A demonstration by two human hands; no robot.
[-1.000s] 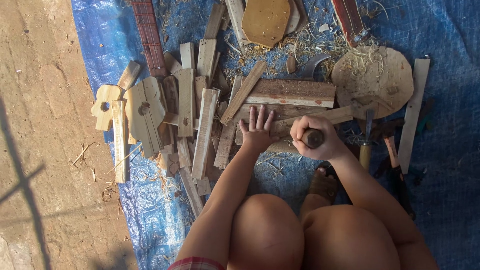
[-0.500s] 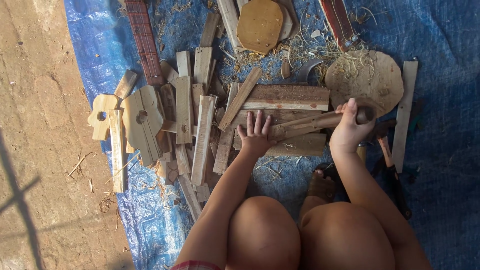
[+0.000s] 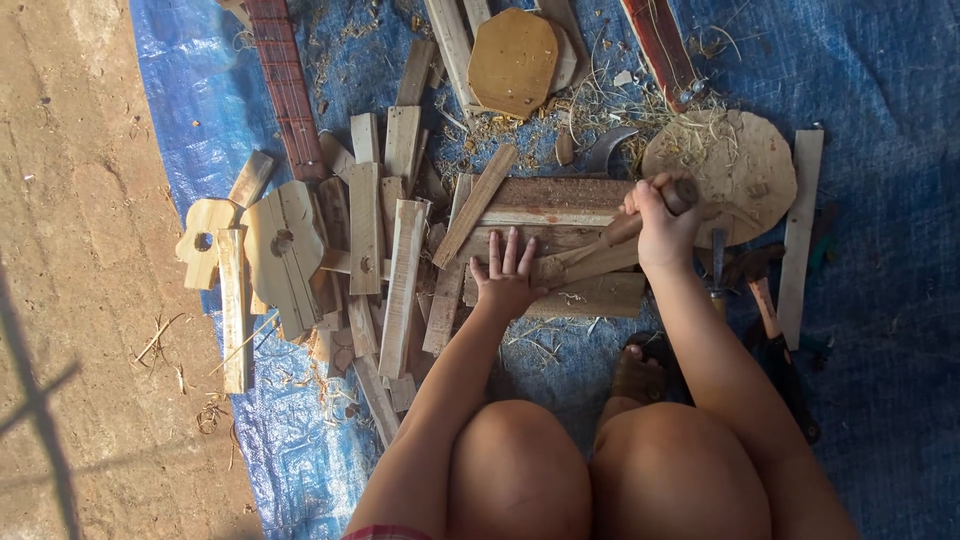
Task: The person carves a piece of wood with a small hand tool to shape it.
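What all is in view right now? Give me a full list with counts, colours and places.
blue tarp: one, blue, spread over the ground under everything.
bare ground: brown dirt, left of the tarp.
wooden slats: many, pale wood, piled mid-left.
wooden block: one, brown, under the left hand.
wooden stick: one, tan, lying across the block, held by the right hand.
round wooden disc: one, tan, right of the block, shavings on it.
octagonal wooden board: one, tan, top centre.
fretted neck: one, reddish, top left.
flat cut-out shapes: two, pale, left edge of the tarp.
hand tools: several, dark, right, partly hidden.
left hand: flat on the block.
right hand: gripping the stick's handle end.
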